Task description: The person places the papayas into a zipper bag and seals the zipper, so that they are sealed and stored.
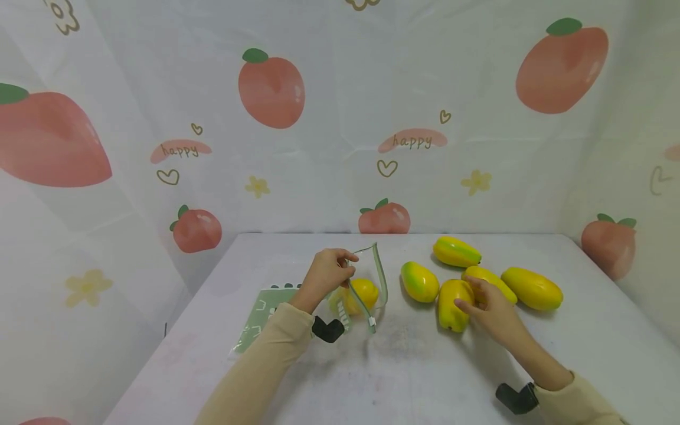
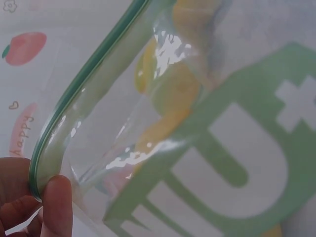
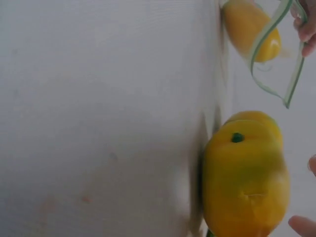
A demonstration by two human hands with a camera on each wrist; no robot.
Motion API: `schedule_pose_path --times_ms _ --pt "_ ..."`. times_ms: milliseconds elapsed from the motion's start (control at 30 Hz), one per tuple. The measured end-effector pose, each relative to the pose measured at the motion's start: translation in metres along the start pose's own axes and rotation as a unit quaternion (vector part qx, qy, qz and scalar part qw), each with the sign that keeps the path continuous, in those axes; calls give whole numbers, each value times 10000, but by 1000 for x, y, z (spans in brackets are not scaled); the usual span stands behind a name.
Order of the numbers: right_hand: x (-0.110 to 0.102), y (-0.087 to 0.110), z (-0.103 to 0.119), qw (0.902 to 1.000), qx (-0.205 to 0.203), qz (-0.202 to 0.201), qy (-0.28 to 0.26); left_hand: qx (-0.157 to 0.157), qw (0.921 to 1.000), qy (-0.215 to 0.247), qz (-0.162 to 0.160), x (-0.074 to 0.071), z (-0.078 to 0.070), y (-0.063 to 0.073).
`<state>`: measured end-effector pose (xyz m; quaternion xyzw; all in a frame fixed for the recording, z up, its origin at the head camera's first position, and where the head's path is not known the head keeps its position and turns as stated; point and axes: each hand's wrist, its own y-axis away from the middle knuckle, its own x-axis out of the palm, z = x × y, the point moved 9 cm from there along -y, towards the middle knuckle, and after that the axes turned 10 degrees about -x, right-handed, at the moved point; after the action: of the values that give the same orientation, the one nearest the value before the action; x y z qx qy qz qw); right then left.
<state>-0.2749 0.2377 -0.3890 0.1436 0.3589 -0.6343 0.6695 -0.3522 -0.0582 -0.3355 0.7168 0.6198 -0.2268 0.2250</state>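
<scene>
In the head view my left hand (image 1: 328, 275) pinches the rim of a clear zip bag (image 2: 237, 168) with a green seal and green printing. The bag's mouth stands spread apart. One yellow fruit (image 1: 365, 293) shows at the bag; I cannot tell for certain whether it lies inside or behind. My right hand (image 1: 495, 313) is at a yellow, green-tinged papaya-like fruit (image 1: 453, 310), its thumb and fingers spread around the upper end. From the right wrist, the fingertips (image 3: 302, 225) appear just apart from that fruit.
Several similar fruits lie around the right hand: one to the left (image 1: 419, 282), one at the back (image 1: 457, 252), one just behind (image 1: 491, 282) and one to the right (image 1: 531, 289). A green printed plastic packet (image 1: 255, 321) lies flat on the white table (image 1: 404, 378) at left.
</scene>
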Motion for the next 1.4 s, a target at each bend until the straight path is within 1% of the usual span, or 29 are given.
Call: schedule_pose_path --times_ms 133,300,433,567,867,1033,1233,1400 --pt "4 0 -2 9999 70 90 119 3 10000 0 16 -1 0 1" --pt "6 -3 -4 9989 93 144 436 26 10000 38 34 -2 -1 2" --pt "9 -5 -4 9978 83 217 628 -17 10000 51 24 -2 1 2" --pt "12 -6 -4 9968 79 268 743 15 10000 54 26 -1 3 1" --pt "14 -5 -4 9972 63 264 690 29 10000 49 11 -2 3 1" --pt "13 -5 -4 9976 136 271 621 0 10000 -7 -7 -2 3 1" --pt "10 -5 -4 9974 216 260 634 -8 10000 0 -7 -3 2 1" --pt "4 -6 -1 9977 136 210 637 33 10000 31 29 -3 1 2"
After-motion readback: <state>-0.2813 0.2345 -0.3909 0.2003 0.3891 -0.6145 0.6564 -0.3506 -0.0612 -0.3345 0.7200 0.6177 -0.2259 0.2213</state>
